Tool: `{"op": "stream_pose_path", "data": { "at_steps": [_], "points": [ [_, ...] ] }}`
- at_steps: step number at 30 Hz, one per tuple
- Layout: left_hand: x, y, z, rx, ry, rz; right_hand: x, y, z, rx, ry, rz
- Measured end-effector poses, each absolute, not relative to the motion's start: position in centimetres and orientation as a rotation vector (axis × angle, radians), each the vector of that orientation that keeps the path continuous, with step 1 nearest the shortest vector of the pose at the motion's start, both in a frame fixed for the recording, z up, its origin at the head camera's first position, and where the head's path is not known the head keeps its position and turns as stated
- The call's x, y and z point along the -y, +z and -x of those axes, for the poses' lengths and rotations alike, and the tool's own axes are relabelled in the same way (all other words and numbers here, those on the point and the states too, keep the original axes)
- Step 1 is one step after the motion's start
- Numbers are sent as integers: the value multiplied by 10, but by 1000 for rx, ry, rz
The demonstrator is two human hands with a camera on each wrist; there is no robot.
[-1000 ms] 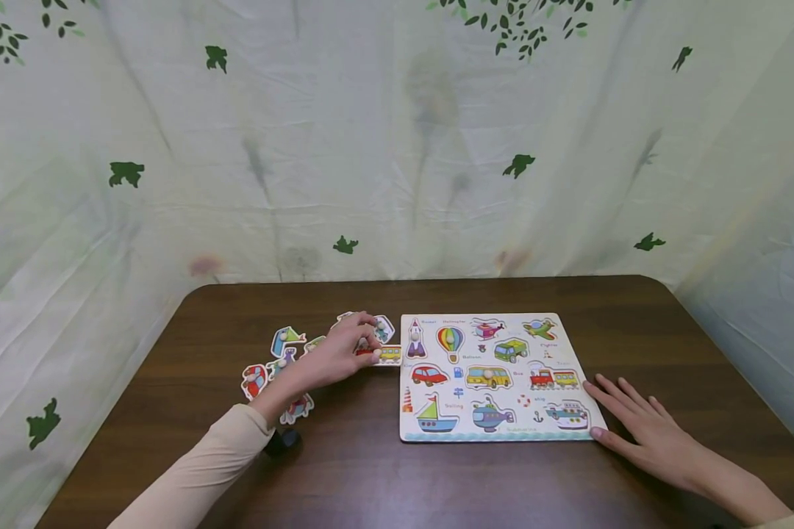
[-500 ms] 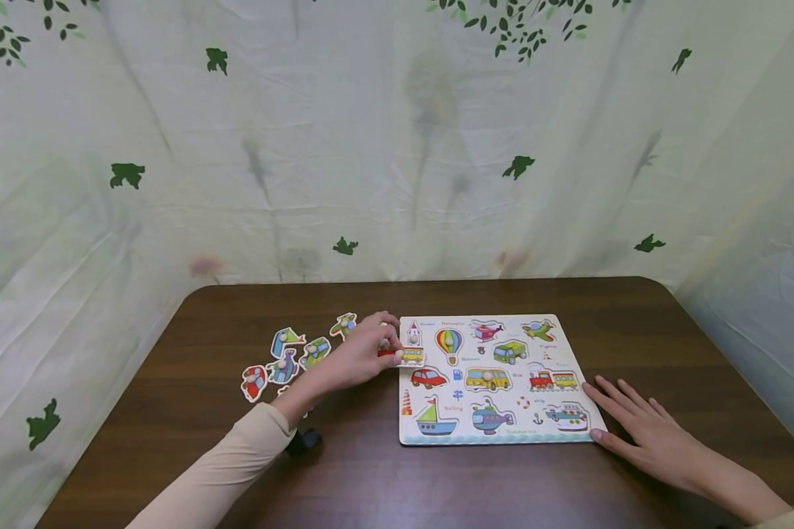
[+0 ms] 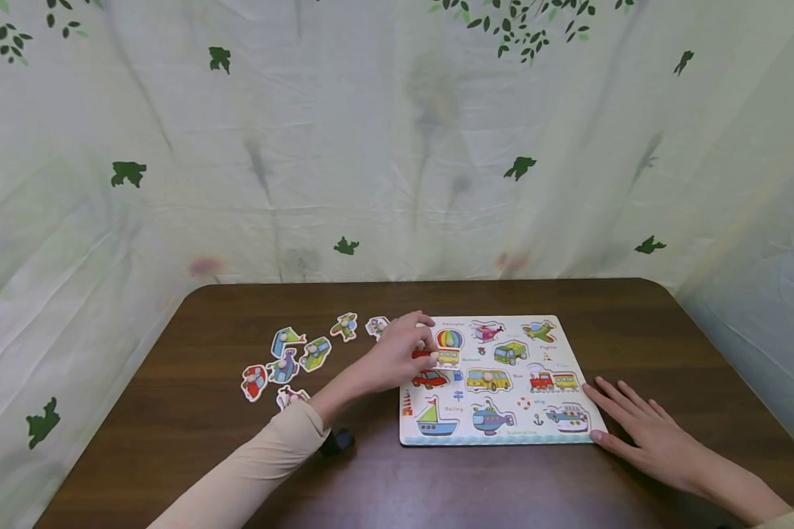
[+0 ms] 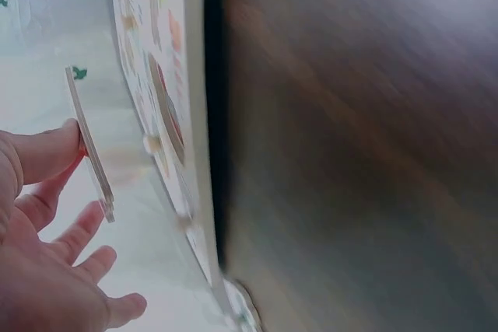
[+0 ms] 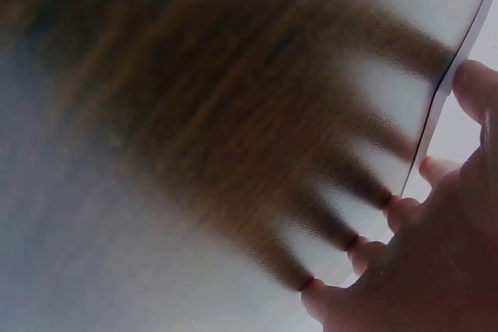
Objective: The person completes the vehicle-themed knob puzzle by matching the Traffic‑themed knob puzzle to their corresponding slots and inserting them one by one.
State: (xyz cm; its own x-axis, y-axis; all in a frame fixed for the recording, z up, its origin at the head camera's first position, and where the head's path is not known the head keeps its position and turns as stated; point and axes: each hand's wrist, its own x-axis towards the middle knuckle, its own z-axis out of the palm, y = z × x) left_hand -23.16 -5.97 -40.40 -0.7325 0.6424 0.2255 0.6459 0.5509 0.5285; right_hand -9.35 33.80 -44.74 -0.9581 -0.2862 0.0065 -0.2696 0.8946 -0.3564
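Note:
My left hand pinches a train puzzle piece, red with a yellow carriage, and holds it over the upper left part of the puzzle board. The left wrist view shows the thin piece nearly edge-on, raised off the board's face, between thumb and fingers. Part of it is hidden by the hand in the head view. The white board carries printed vehicles, including a red and yellow train picture at its right. My right hand lies with fingers spread, fingertips at the board's right edge.
Several loose pieces lie left of the board: a red one, a sailboat, a purple one, a green vehicle and an airplane. The brown table ends at a printed curtain.
My left hand has carried the train piece rightward from the table beside the board to over the board, uncovering loose pieces behind it. The right hand has stayed in place.

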Motion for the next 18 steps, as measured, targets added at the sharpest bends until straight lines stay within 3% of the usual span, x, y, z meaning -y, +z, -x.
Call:
{"op": "stream_pose_path", "data": {
  "at_steps": [18],
  "points": [
    [4,-402,221,2776,-857,1169,-336,-447,92,-3031,-563,448]
  ]
}}
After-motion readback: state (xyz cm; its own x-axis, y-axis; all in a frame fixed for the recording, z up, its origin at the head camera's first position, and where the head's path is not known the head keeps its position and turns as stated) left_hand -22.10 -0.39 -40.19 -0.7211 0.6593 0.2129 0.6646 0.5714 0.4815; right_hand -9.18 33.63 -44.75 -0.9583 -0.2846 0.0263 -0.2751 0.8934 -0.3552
